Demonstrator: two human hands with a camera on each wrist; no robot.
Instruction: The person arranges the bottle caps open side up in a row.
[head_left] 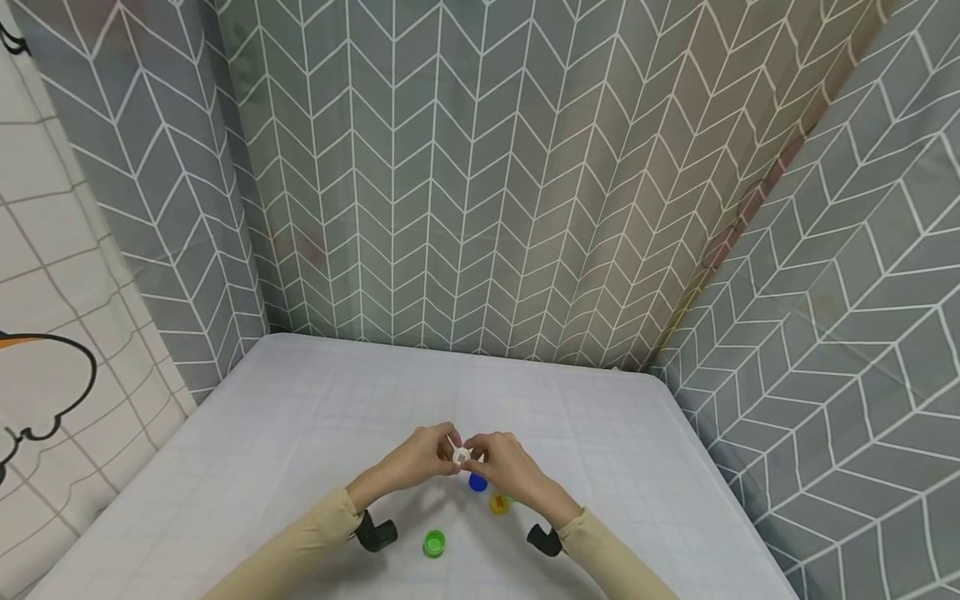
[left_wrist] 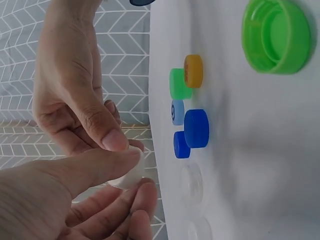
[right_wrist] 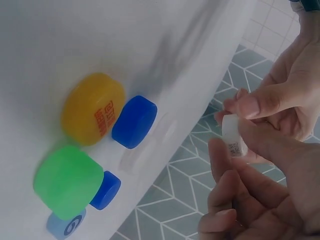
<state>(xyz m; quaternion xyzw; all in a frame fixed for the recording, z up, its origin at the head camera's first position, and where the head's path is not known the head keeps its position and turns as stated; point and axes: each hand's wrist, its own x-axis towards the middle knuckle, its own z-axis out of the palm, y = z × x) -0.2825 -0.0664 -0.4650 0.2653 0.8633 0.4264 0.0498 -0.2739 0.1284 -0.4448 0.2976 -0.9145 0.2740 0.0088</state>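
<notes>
In front of me, both hands meet above the table around a small white bottle cap (head_left: 461,456). My left hand (head_left: 423,457) pinches it with thumb and fingers from one side. From the other side, my right hand (head_left: 506,462) pinches it too. Printed marks show on the cap (right_wrist: 234,140) in the right wrist view. Below the hands lie a yellow cap (left_wrist: 193,71) with red lettering, a light green cap (right_wrist: 69,181), a larger blue cap (left_wrist: 196,128), a smaller blue cap (left_wrist: 182,145) and a light blue cap (left_wrist: 177,112).
A bright green cap (head_left: 434,543) lies hollow side up nearer me, between the forearms. Two clear caps, one being this clear cap (left_wrist: 192,184), stand beside the blue ones. The white-covered table (head_left: 337,392) ends at a patterned grey curtain (head_left: 450,208).
</notes>
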